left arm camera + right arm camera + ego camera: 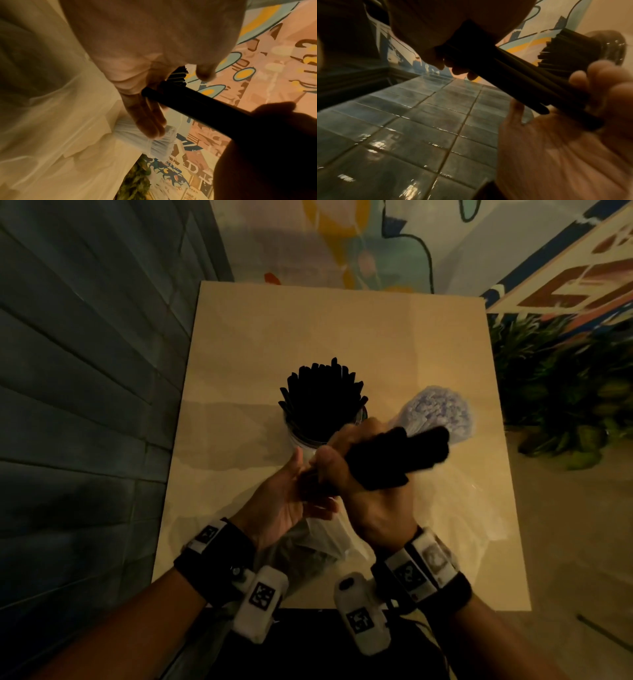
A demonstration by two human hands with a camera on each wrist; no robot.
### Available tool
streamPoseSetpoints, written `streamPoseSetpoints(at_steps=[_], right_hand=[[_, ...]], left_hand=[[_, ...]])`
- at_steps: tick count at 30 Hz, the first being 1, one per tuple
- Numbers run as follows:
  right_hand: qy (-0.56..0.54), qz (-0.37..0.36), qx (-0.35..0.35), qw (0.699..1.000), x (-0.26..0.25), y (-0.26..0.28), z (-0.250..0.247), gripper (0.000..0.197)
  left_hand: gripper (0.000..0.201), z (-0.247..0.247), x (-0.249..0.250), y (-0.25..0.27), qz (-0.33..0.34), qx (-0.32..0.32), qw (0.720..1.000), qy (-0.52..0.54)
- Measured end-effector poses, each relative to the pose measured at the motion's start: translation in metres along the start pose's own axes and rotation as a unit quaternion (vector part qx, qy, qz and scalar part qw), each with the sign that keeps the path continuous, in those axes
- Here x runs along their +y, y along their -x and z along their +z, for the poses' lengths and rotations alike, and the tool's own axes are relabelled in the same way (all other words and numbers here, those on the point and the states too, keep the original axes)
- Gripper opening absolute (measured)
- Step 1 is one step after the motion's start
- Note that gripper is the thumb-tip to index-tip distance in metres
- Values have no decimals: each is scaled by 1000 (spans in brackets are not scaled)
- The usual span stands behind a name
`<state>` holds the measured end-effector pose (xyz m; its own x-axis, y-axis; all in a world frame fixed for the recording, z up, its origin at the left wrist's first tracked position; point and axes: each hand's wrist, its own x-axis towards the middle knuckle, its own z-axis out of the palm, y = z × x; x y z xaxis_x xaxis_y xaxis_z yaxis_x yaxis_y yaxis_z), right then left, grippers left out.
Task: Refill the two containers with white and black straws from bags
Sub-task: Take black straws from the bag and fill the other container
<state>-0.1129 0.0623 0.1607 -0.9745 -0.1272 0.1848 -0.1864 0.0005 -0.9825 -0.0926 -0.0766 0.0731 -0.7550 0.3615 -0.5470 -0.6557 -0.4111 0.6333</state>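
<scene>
Right now my right hand point(356, 474) is curled tight round a bundle of black straws point(394, 460), which sits just right of the middle of the head view. The bundle's long axis runs on a slant from lower left, where its butt ends meet my left hand point(284, 498), up to the right, where the free ends are blurred over the bag of white straws point(438, 412). My left hand is spread, palm turned toward the bundle, fingers straight and gripping nothing; in the right wrist view the straw ends press against that palm, so I judge I am squaring them up. The jar of black straws point(322, 405) stands upright just above and a little left of my knuckles in the head view, already bristling with straws fanned outward. That is the relation everything hangs on: the bundle lies nearly flat and points away to the upper right, while the jar's mouth faces upward and lies toward the upper left of my grip. So I would need to tip the bundle upright, butt ends down, and carry it up-frame over the mouth. My right hand is the nearer one and already has the load. The clear bag point(318, 546) hangs slack under my wrists at the lower middle, resting on the table point(239, 337). With the jar so full, I expect a snug fit.
</scene>
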Motion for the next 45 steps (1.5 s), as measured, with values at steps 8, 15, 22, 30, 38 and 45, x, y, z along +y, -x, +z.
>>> streamPoseSetpoints(at_steps=[8, 15, 22, 30, 38, 45], right_hand=[[28, -28, 120, 992, 24, -73, -9, 25], [80, 134, 90, 984, 109, -87, 4, 25], [98, 91, 83, 988, 91, -84, -5, 54], [167, 84, 132, 974, 85, -12, -65, 17], [234, 191, 1, 953, 134, -1, -44, 79], [273, 146, -31, 950, 157, -70, -27, 101]], left_hand=[[25, -40, -18, -1, 69, 147, 929, -332], [6, -82, -47, 16, 48, 191, 929, -314], [14, -109, -58, 17, 48, 236, 859, -451], [79, -120, -61, 1, -6, 245, 794, -557], [113, -87, -9, -41, 90, 200, 877, -427], [83, -58, 45, -103, 145, 153, 881, -425]])
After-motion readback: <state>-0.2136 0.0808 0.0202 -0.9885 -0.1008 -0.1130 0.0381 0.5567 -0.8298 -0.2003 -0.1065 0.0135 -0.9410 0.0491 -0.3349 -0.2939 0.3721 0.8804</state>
